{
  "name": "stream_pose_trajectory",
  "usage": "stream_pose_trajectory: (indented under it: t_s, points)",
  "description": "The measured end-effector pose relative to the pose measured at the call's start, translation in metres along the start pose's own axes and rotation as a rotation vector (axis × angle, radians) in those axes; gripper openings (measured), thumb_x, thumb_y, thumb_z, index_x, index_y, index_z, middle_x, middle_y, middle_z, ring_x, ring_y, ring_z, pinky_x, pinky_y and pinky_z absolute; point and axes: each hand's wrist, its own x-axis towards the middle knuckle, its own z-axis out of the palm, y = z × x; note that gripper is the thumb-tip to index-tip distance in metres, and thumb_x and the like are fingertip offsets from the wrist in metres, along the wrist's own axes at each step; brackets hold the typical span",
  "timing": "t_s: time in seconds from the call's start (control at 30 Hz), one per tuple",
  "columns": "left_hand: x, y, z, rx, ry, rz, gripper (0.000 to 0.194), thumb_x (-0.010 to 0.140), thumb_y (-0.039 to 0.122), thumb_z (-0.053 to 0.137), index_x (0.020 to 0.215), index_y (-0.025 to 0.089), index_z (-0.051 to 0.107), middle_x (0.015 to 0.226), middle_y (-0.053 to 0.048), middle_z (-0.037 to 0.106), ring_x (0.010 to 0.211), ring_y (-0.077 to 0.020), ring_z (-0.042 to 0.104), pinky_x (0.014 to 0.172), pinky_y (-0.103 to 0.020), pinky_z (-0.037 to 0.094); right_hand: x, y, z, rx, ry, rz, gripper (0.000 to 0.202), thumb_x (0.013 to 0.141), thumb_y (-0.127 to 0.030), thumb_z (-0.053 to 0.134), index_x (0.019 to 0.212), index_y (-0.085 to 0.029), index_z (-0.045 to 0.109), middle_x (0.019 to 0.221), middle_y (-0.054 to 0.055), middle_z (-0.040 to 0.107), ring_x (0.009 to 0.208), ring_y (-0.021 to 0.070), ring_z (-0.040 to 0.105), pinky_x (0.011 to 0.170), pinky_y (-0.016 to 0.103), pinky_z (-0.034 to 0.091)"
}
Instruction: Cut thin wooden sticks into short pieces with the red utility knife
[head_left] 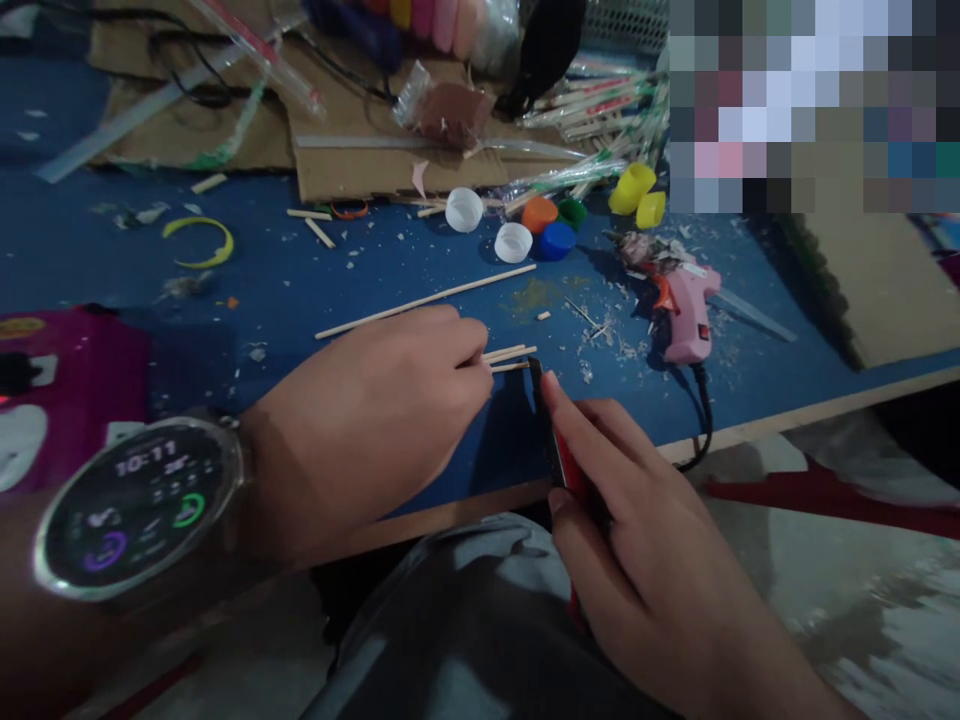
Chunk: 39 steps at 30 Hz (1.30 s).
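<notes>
My left hand (382,400), with a watch (142,505) on its wrist, is closed around a few thin wooden sticks (514,354). Their ends poke out to the right past my fingers. In my right hand (630,510) is a red and black utility knife (559,440), its dark blade pointing away from me. The blade tip is at the ends of the sticks; whether it touches them I cannot tell for sure. A longer wooden stick (427,301) lies on the blue tabletop (285,265) just beyond my left hand.
A pink glue gun (688,310) lies to the right, its cord running over the table edge. Bottle caps, including a blue cap (557,241), sit beyond my hands. Cardboard (375,170) and wrapped sticks (600,110) fill the back. A magenta object (97,375) stands at left.
</notes>
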Motion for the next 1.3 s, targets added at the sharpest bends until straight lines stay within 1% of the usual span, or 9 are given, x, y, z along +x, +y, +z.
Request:
stream_pose_trajectory:
  t_s: [0.23, 0.37, 0.5, 0.63, 0.7, 0.87, 1.0, 1.1, 1.3]
  points:
    - [0.004, 0.002, 0.000, -0.060, -0.075, -0.045, 0.036, 0.112, 0.016, 0.048, 0.093, 0.016, 0.078, 0.096, -0.010, 0.071, 0.094, -0.0295, 0.069, 0.081, -0.042, 0.055, -0.003, -0.002, 0.003, -0.060, 0.002, -0.023, 0.075, 0.101, -0.013, 0.052, 0.176, -0.004, 0.047, 0.139, 0.023, 0.069, 0.098, 0.0262, 0.081, 0.086, 0.046, 0.074]
    - [0.003, 0.001, 0.001, -0.075, -0.009, -0.033, 0.033, 0.109, 0.013, 0.049, 0.089, 0.017, 0.076, 0.090, -0.009, 0.068, 0.087, -0.0289, 0.066, 0.077, -0.042, 0.051, 0.002, -0.004, 0.004, -0.095, 0.029, -0.042, 0.076, 0.100, -0.013, 0.052, 0.175, -0.001, 0.047, 0.134, 0.024, 0.069, 0.100, 0.0300, 0.081, 0.083, 0.049, 0.074]
    - [0.001, 0.002, 0.003, -0.070, 0.039, -0.008, 0.029, 0.104, 0.008, 0.052, 0.087, 0.017, 0.073, 0.087, -0.008, 0.066, 0.084, -0.0284, 0.064, 0.075, -0.042, 0.049, 0.003, -0.005, 0.004, -0.098, 0.032, -0.039, 0.076, 0.099, -0.010, 0.051, 0.174, 0.000, 0.048, 0.127, 0.021, 0.071, 0.093, 0.0288, 0.081, 0.076, 0.047, 0.074]
    - [0.001, 0.003, 0.004, -0.068, 0.069, -0.002, 0.026, 0.101, 0.005, 0.057, 0.085, 0.019, 0.071, 0.088, -0.007, 0.066, 0.088, -0.0277, 0.064, 0.080, -0.041, 0.050, 0.006, -0.005, 0.004, -0.100, 0.027, -0.040, 0.075, 0.099, -0.011, 0.052, 0.174, -0.001, 0.048, 0.131, 0.022, 0.070, 0.103, 0.0303, 0.081, 0.085, 0.048, 0.074]
    - [0.001, 0.004, 0.005, -0.072, 0.059, -0.004, 0.024, 0.101, 0.006, 0.059, 0.085, 0.019, 0.072, 0.088, -0.007, 0.067, 0.088, -0.0272, 0.064, 0.081, -0.041, 0.050, 0.007, -0.005, 0.004, -0.099, 0.026, -0.039, 0.075, 0.100, -0.011, 0.052, 0.175, -0.001, 0.047, 0.135, 0.024, 0.069, 0.104, 0.0299, 0.081, 0.089, 0.049, 0.074]
    - [0.001, 0.003, 0.005, -0.074, 0.022, -0.015, 0.024, 0.097, 0.003, 0.056, 0.089, 0.018, 0.074, 0.090, -0.008, 0.068, 0.091, -0.0288, 0.065, 0.083, -0.042, 0.052, 0.001, -0.006, 0.002, -0.104, 0.009, -0.031, 0.074, 0.100, -0.012, 0.050, 0.174, -0.002, 0.048, 0.129, 0.021, 0.071, 0.090, 0.0266, 0.082, 0.078, 0.047, 0.075]
    - [0.003, 0.002, 0.002, -0.063, -0.029, -0.022, 0.020, 0.099, 0.006, 0.063, 0.089, 0.017, 0.076, 0.090, -0.007, 0.069, 0.089, -0.0280, 0.067, 0.079, -0.041, 0.052, -0.004, -0.006, 0.002, -0.091, -0.003, -0.018, 0.074, 0.100, -0.011, 0.051, 0.174, -0.004, 0.049, 0.135, 0.022, 0.071, 0.090, 0.0262, 0.082, 0.079, 0.047, 0.075]
    - [0.005, 0.002, 0.001, -0.055, -0.064, -0.036, 0.018, 0.100, 0.005, 0.066, 0.092, 0.016, 0.078, 0.092, -0.007, 0.071, 0.091, -0.0283, 0.069, 0.079, -0.041, 0.052, -0.002, -0.006, 0.003, -0.074, 0.003, -0.029, 0.074, 0.100, -0.011, 0.051, 0.174, -0.003, 0.049, 0.132, 0.022, 0.071, 0.091, 0.0261, 0.082, 0.077, 0.045, 0.074]
    - [0.007, 0.002, 0.001, -0.046, -0.101, -0.029, 0.021, 0.098, 0.002, 0.064, 0.095, 0.015, 0.081, 0.093, -0.008, 0.073, 0.092, -0.0301, 0.070, 0.081, -0.043, 0.053, 0.008, -0.004, 0.005, -0.055, 0.028, -0.021, 0.076, 0.099, -0.011, 0.051, 0.175, -0.002, 0.048, 0.126, 0.020, 0.070, 0.097, 0.0278, 0.081, 0.086, 0.047, 0.074]
